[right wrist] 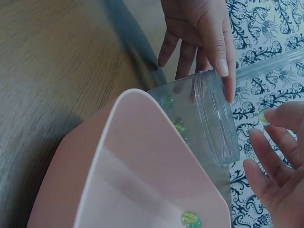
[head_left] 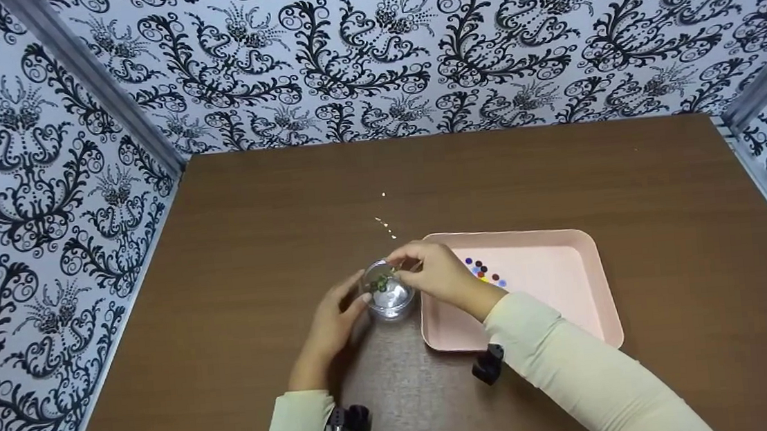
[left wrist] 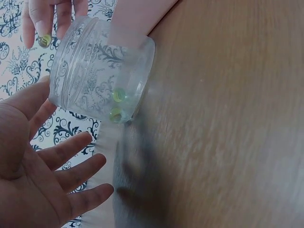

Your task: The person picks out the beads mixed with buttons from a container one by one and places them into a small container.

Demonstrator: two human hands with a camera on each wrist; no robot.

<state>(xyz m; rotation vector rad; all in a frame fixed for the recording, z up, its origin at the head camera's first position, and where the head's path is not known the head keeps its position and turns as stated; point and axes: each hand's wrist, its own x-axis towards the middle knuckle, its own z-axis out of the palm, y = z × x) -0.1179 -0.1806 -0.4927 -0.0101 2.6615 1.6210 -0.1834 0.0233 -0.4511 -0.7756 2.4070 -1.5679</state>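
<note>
A clear plastic jar point(head_left: 391, 305) stands on the table just left of the pink tray. My left hand point(head_left: 334, 320) holds its rim at the left side with thumb and index finger; the other fingers point(left wrist: 78, 178) spread away from it. Green-yellow glass marbles point(left wrist: 118, 97) lie at the bottom of the jar. By the jar's mouth, my right hand point(head_left: 434, 273) pinches another green-yellow marble point(left wrist: 45, 41) between thumb and fingertip. The right wrist view also shows this marble, beside the rim.
The pink tray point(head_left: 556, 284) has raised walls and sits right of the jar, under my right forearm. Small coloured pieces point(head_left: 480, 269) lie in its left part, and green marbles point(right wrist: 190, 218) show near its corner. Several pale specks point(head_left: 385, 225) mark the brown table point(head_left: 254, 241). Patterned walls point(head_left: 369, 50) enclose it.
</note>
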